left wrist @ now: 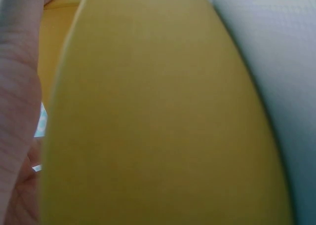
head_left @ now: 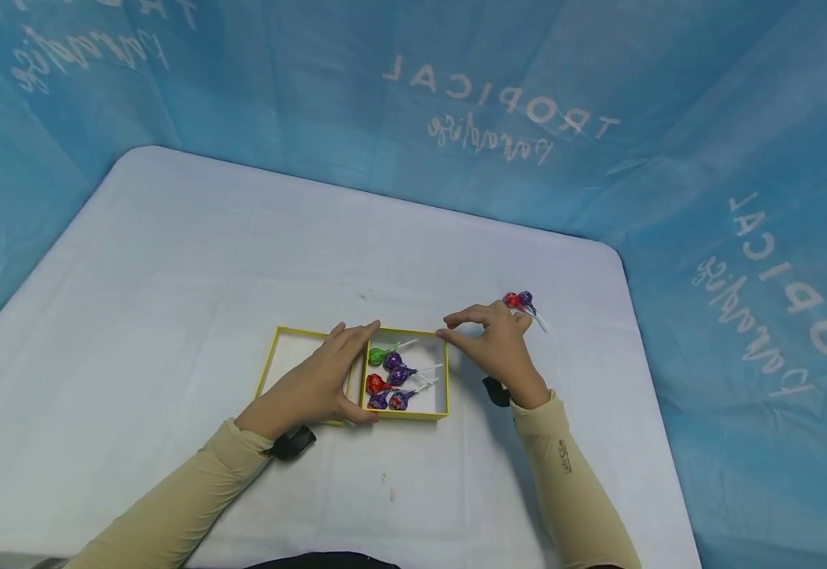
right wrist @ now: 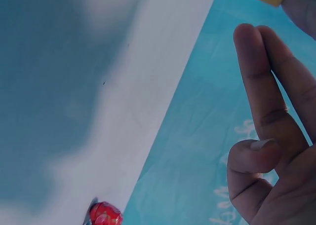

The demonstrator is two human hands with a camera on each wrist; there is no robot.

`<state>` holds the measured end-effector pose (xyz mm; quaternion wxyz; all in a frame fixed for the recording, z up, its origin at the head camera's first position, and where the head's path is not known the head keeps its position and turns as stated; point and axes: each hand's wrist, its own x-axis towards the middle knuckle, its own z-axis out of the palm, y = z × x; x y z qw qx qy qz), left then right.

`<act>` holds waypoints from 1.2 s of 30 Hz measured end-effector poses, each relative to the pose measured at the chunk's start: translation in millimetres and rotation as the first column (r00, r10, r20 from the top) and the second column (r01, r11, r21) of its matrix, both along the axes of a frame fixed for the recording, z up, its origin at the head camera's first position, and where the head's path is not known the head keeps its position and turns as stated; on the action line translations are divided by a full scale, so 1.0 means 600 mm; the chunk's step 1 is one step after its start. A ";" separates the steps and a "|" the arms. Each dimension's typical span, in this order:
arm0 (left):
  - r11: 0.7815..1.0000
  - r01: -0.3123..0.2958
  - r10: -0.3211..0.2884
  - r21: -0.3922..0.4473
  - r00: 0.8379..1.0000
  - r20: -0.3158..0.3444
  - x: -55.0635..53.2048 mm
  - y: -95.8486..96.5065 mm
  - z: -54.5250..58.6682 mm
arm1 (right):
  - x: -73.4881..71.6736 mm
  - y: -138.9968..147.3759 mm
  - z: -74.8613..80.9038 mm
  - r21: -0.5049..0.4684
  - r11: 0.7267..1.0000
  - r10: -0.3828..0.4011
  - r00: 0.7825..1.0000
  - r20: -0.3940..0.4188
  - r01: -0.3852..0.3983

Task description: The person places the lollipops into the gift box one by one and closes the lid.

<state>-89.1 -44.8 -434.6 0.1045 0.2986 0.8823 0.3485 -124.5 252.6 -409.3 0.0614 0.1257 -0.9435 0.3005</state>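
Note:
A shallow yellow-edged box point(head_left: 407, 415) with a white inside holds several wrapped lollipops, among them a green lollipop point(head_left: 377, 356), a red lollipop point(head_left: 376, 384) and a purple lollipop point(head_left: 402, 374). My left hand point(head_left: 321, 383) grips the box across its left side, fingertips at the far edge and thumb at the near edge. Under that hand, partly hidden, lies a matching yellow-edged tray point(head_left: 265, 367). A yellow wall point(left wrist: 158, 111) fills the left wrist view. At the box's far right corner, my right hand point(head_left: 494, 344) touches it with the thumb tip, its other fingers extended apart from it.
Beyond my right hand, a red lollipop point(head_left: 511, 299) and a purple lollipop point(head_left: 525, 298) lie together on the white table point(head_left: 242, 237). Blue curtains point(head_left: 313, 103) with printed lettering hang round the table's far and side edges.

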 end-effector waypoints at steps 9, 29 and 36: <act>1.000 0.005 -0.005 -0.002 1.000 0.019 0.001 -0.002 0.000 | -0.013 0.026 -0.001 -0.048 0.995 -0.092 0.996 0.009 0.092; 0.999 0.000 0.000 0.040 1.000 -0.005 0.004 -0.001 -0.002 | -0.045 0.111 -0.028 -0.105 0.952 -0.293 0.954 -0.061 0.286; 0.999 -0.004 0.004 0.039 1.000 -0.004 0.006 0.000 -0.001 | -0.051 0.123 -0.038 -0.102 0.924 -0.378 0.920 -0.105 0.368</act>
